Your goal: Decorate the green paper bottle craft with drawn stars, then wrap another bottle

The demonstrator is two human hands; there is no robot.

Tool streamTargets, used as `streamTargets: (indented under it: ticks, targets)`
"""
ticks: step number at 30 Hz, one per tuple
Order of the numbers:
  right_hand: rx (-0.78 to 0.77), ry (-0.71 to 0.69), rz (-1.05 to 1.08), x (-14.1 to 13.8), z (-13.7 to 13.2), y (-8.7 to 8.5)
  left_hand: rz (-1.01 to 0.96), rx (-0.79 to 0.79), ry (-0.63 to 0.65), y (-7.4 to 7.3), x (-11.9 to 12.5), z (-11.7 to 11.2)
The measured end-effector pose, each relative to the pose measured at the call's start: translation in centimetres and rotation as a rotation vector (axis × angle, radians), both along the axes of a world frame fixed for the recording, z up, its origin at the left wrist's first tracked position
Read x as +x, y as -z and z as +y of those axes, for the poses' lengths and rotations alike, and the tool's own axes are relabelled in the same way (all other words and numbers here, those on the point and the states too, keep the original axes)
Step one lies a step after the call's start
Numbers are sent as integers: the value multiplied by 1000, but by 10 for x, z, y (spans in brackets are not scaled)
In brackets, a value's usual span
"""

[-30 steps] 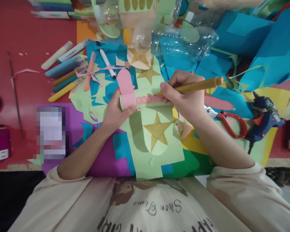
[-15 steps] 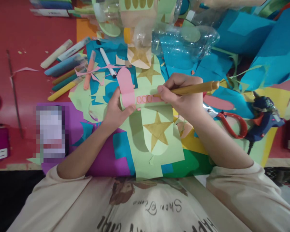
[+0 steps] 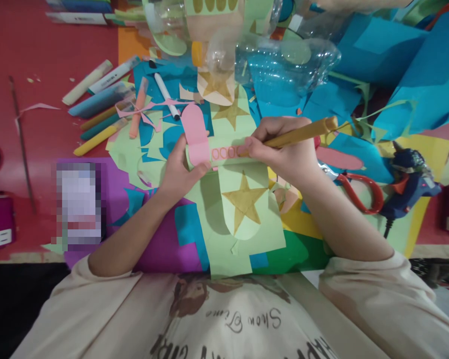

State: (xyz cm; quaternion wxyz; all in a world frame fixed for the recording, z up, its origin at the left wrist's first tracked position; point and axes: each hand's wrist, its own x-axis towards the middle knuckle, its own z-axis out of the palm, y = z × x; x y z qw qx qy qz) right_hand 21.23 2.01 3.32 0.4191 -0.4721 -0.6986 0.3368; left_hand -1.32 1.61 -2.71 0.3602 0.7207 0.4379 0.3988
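My right hand (image 3: 284, 149) is closed round a mustard-yellow marker (image 3: 303, 133), its tip resting on a pink paper strip (image 3: 228, 152) that carries a row of small drawn ovals. My left hand (image 3: 179, 172) pinches the left end of that strip, beside a rounded pink paper piece (image 3: 194, 132). Just below the strip lies a light green sheet with a gold star (image 3: 245, 199).
Several markers (image 3: 101, 112) lie at the left on the red table (image 3: 41, 114). Clear plastic bottles (image 3: 269, 60) sit at the top amid blue paper. Red-handled scissors (image 3: 355, 192) and a blue glue gun (image 3: 411, 182) lie right. Coloured paper scraps cover the middle.
My right hand and the marker tip have shifted a little to the left along the pink strip, and one more oval shows in the row. The left hand has stayed put.
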Motion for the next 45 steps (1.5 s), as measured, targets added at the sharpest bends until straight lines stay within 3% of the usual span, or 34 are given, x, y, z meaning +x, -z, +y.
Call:
streamTargets:
  ticks: [9,23,32,36,45]
  targets:
    - [-39,8,11,-1,1,-5,-19,-10,-2,1,1,1]
    - [-26,109,-43,1,1,7,-30,-25,2,-1,1,-1]
    - [-77,156,163,-4,2,-6,-25,-29,-26,-2,2,-2]
    - [-100,186,237,-1,1,-13,-14,-53,-114,-8,-1,-1]
    - [1,180,116,-5,-2,-7,-1,-38,-120,-9,-1,-5]
